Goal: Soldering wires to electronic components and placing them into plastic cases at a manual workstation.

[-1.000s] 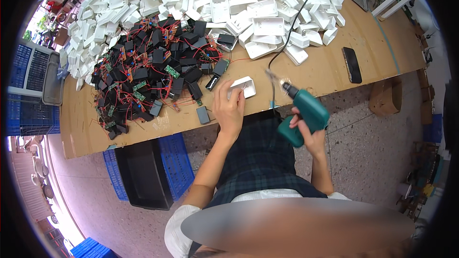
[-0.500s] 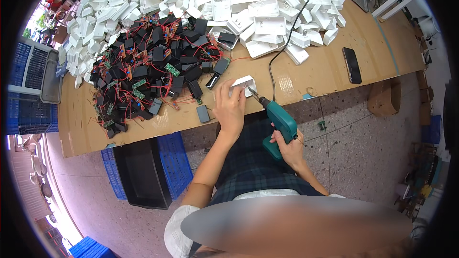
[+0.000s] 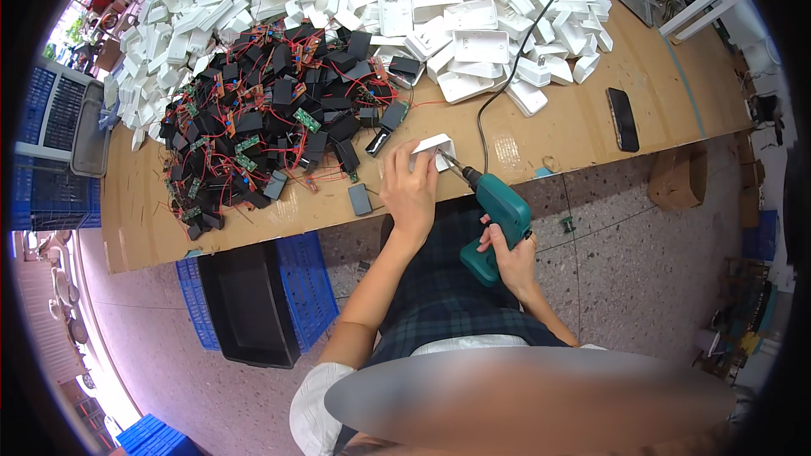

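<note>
Blue plastic crates (image 3: 38, 101), stacked, far left, off the table. Black tray (image 3: 253, 308), near left, below the table edge, with a blue crate (image 3: 308, 291) showing on both sides of it. Heap of black boxes (image 3: 283, 93) with red wires and green boards, on the brown tabletop (image 3: 557, 131); behind it, a broad heap of white shells (image 3: 397, 13). Grey block (image 3: 360, 199), single, near edge. Left hand (image 3: 410, 194), fingers bent over one white casing (image 3: 434, 143) near the table edge; whether they grip or merely press cannot be told. Black cord (image 3: 481, 122), one. Green power driver (image 3: 503, 207), grasped in the right hand (image 3: 513, 260), its bit (image 3: 454, 162) directed leftward into the casing. Dark phone (image 3: 623, 120), right, lying flat. Cardboard box (image 3: 680, 176), right, beyond the table edge.
</note>
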